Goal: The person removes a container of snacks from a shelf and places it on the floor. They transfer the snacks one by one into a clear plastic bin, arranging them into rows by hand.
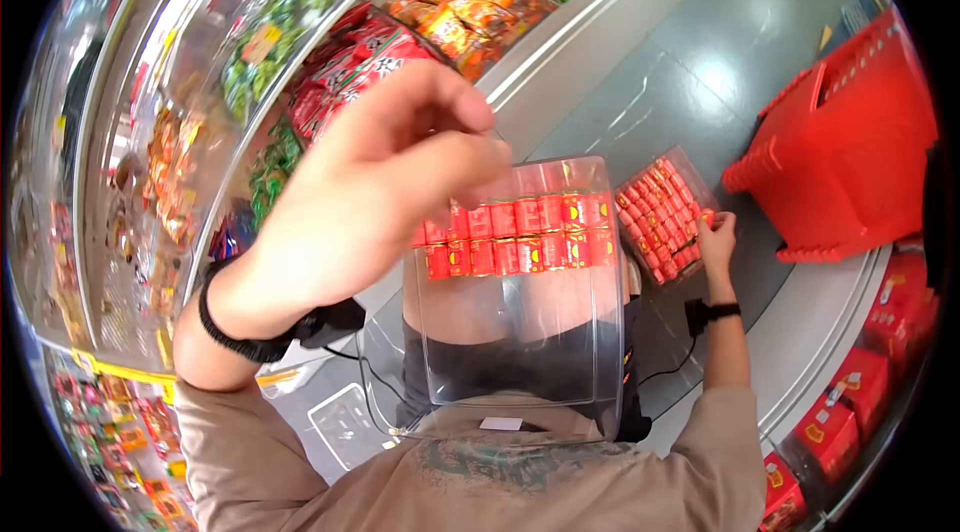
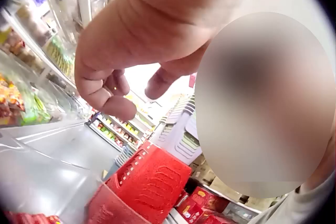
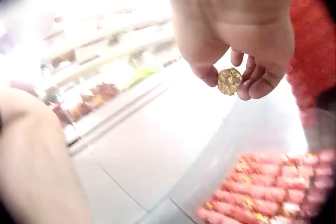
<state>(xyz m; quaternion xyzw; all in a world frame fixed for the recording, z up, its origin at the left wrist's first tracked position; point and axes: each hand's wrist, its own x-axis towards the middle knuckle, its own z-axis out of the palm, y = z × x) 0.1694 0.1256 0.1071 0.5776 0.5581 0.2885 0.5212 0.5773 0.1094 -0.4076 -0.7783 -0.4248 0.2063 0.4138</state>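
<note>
My right hand (image 1: 718,242) pinches a small red-wrapped roll (image 1: 708,217) between thumb and fingertips. Its round, gold-foil end (image 3: 229,81) faces the camera in the right wrist view. The hand is over a clear tray (image 1: 690,160) of similar red rolls (image 1: 660,222). Raised close to the head camera, my left hand (image 1: 350,197) has loosely bent fingers, and a gap shows between fingers and thumb (image 2: 160,82) in the left wrist view. In front of my body is a clear plastic bin (image 1: 608,362) with red wrapped cylinders (image 1: 520,237) in rows along its far side.
Shelves to the left and far side hold orange packets (image 1: 480,7), red bags (image 1: 360,62) and green packets (image 1: 280,32). A red plastic basket (image 1: 850,142) is on the right, with red boxes (image 1: 840,422) along the near right shelf. Thin cables run by both wrists.
</note>
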